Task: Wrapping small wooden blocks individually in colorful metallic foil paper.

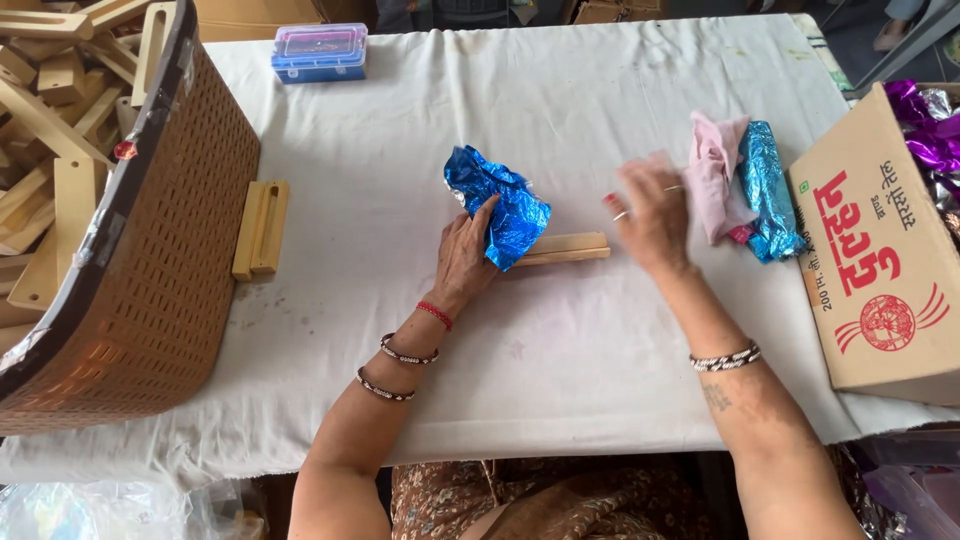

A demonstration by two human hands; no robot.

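Left hand [462, 262] pressing crumpled blue foil [500, 205] against wooden block [565, 248] at mid-table [560, 360], right hand [655, 215] hovering blurred, fingers spread, just beside block's right end, near pink cloth [712, 170]

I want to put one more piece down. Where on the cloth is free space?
Free: the near cloth before both hands, and the far stretch behind the blue foil. Crowded: between right hand, pink cloth and cardboard box.
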